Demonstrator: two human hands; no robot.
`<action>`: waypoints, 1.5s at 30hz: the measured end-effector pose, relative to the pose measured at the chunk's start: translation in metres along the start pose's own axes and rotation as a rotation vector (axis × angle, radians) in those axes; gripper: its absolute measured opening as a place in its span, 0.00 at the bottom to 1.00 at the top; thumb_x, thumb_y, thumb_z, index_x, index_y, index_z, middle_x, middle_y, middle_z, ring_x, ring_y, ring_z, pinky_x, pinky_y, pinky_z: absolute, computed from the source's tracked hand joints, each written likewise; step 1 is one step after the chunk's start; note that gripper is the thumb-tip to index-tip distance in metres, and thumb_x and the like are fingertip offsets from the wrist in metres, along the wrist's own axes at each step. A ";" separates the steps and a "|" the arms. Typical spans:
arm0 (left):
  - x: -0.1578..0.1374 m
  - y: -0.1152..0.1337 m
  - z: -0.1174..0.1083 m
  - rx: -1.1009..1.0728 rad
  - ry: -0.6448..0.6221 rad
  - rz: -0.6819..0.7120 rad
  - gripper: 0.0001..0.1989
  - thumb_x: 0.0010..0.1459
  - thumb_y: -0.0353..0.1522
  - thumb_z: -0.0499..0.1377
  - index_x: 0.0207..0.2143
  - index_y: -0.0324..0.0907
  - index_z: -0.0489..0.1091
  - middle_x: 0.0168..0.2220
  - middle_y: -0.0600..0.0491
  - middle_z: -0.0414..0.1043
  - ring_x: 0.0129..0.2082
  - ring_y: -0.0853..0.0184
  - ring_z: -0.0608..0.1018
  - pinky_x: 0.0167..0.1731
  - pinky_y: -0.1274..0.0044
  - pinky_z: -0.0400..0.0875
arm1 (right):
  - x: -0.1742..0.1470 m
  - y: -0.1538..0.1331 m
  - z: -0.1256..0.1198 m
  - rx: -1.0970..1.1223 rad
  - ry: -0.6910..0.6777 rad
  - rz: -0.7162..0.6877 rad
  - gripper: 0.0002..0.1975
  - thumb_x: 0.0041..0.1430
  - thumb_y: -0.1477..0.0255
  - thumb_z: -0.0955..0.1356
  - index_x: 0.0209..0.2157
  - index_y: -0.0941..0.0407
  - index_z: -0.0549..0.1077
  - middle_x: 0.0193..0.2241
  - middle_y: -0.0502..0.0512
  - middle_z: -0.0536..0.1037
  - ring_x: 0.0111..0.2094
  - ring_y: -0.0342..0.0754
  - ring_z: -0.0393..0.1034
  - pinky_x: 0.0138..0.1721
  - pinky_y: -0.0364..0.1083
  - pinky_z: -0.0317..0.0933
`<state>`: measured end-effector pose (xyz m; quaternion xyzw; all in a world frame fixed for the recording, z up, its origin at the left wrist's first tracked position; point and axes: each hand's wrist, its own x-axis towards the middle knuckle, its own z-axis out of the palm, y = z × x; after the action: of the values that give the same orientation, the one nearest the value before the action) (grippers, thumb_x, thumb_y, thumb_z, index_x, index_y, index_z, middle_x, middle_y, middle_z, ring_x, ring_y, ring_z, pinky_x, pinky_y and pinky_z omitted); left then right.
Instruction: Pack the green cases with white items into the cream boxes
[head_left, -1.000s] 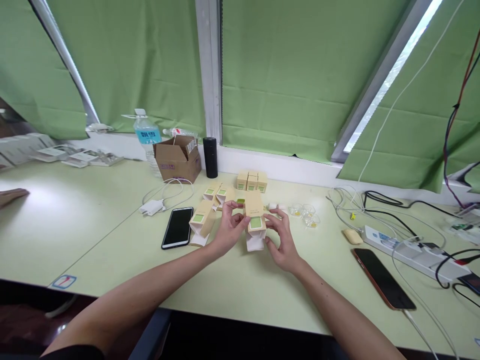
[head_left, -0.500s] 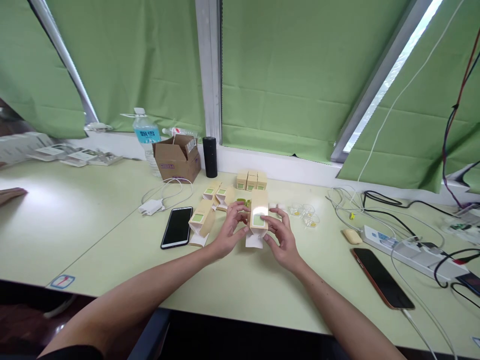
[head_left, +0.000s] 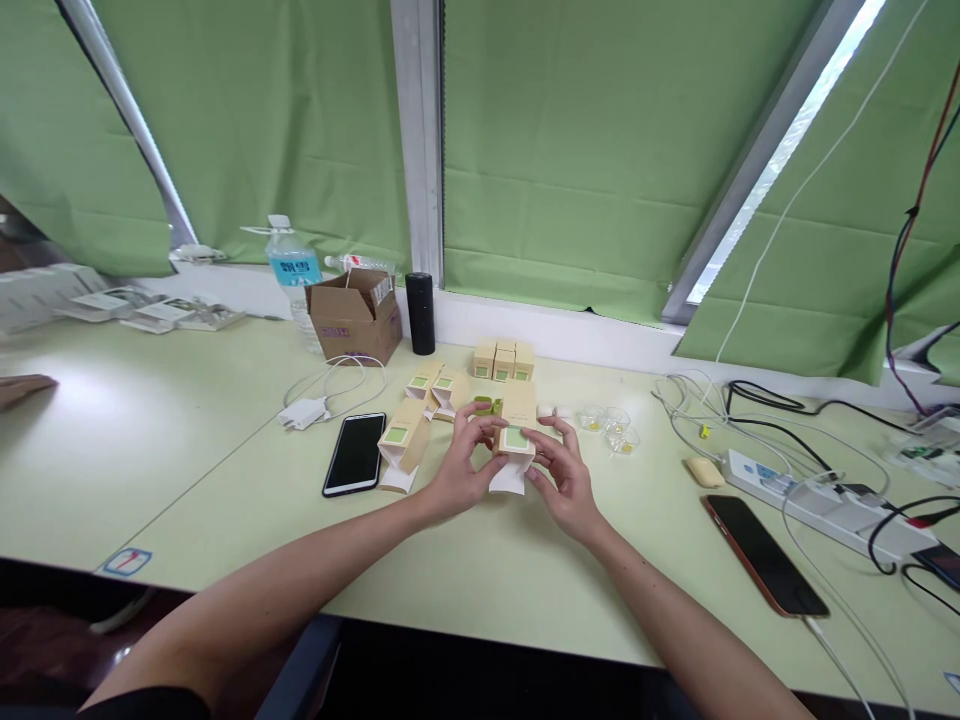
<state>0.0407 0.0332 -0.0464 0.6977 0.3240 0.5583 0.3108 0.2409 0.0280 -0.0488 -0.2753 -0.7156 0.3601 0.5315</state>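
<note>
Between my two hands is a small tan cardboard box with a green window, its white end flap hanging open toward me. My left hand grips its left side, fingers over the edge and thumb near the flap. On the right side my right hand holds it with bent fingers. Left of my hands, an open-flapped tan box lies near two more open ones. Behind, several closed tan boxes stand in a row. Green pieces lie just beyond my left fingers, partly hidden.
Clear plastic cups with yellow bits sit to the right. A black phone lies left, another phone right beside a power strip and cables. A brown carton, water bottle and black cylinder stand behind. Another person's hand rests far left.
The held box has tipped, so its window face shows less and its upper face more. My left fingers and thumb have shifted slightly right around it.
</note>
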 end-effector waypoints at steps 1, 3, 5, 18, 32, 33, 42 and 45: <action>0.000 0.000 0.001 0.003 0.008 0.002 0.17 0.63 0.31 0.62 0.54 0.48 0.67 0.59 0.44 0.55 0.65 0.53 0.64 0.49 0.66 0.75 | 0.000 0.000 0.000 0.005 0.004 0.003 0.20 0.68 0.66 0.69 0.60 0.43 0.73 0.62 0.60 0.55 0.51 0.53 0.75 0.51 0.56 0.75; -0.001 0.001 0.002 0.008 0.020 0.001 0.17 0.64 0.31 0.62 0.54 0.49 0.67 0.60 0.45 0.54 0.59 0.57 0.69 0.49 0.66 0.75 | 0.001 0.000 0.001 0.015 0.017 0.009 0.20 0.68 0.66 0.69 0.59 0.43 0.73 0.62 0.60 0.55 0.49 0.51 0.75 0.51 0.55 0.75; -0.001 0.001 0.003 0.014 0.029 0.006 0.17 0.64 0.32 0.62 0.54 0.49 0.67 0.60 0.45 0.55 0.56 0.59 0.71 0.48 0.67 0.75 | 0.001 0.001 0.002 0.025 0.040 0.024 0.19 0.67 0.66 0.70 0.58 0.43 0.75 0.61 0.59 0.56 0.44 0.48 0.76 0.49 0.54 0.75; -0.003 -0.005 -0.006 -0.058 -0.196 -0.004 0.32 0.65 0.47 0.60 0.68 0.55 0.59 0.68 0.44 0.44 0.60 0.53 0.68 0.59 0.59 0.68 | 0.004 0.003 0.004 0.074 0.190 0.102 0.14 0.64 0.65 0.72 0.52 0.46 0.77 0.58 0.57 0.60 0.33 0.40 0.74 0.40 0.49 0.74; -0.005 0.000 -0.002 0.042 -0.237 -0.016 0.42 0.62 0.39 0.65 0.72 0.59 0.48 0.72 0.43 0.39 0.74 0.47 0.47 0.67 0.54 0.60 | 0.004 0.005 0.006 0.061 0.227 0.120 0.16 0.63 0.65 0.73 0.52 0.47 0.79 0.59 0.58 0.61 0.34 0.41 0.76 0.43 0.51 0.77; -0.005 0.000 -0.002 0.032 -0.225 -0.015 0.41 0.63 0.39 0.65 0.72 0.58 0.49 0.72 0.43 0.39 0.73 0.48 0.49 0.67 0.53 0.60 | 0.003 0.005 0.007 0.053 0.226 0.118 0.16 0.63 0.65 0.73 0.52 0.47 0.79 0.59 0.58 0.61 0.34 0.41 0.76 0.43 0.51 0.77; -0.005 0.004 0.001 -0.120 -0.129 -0.072 0.31 0.65 0.43 0.63 0.67 0.53 0.58 0.69 0.42 0.50 0.61 0.54 0.69 0.60 0.59 0.69 | -0.001 0.004 0.006 -0.039 0.154 0.055 0.17 0.67 0.65 0.69 0.56 0.43 0.77 0.56 0.57 0.61 0.40 0.44 0.75 0.47 0.51 0.77; -0.004 0.007 0.001 -0.200 -0.123 -0.113 0.29 0.65 0.44 0.62 0.65 0.53 0.58 0.65 0.42 0.56 0.58 0.56 0.72 0.56 0.63 0.72 | -0.002 0.002 0.006 -0.050 0.112 0.041 0.18 0.69 0.66 0.67 0.58 0.42 0.75 0.57 0.58 0.59 0.38 0.43 0.74 0.47 0.52 0.77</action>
<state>0.0420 0.0257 -0.0436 0.6767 0.2857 0.5257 0.4290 0.2358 0.0258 -0.0528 -0.3227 -0.6878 0.3369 0.5561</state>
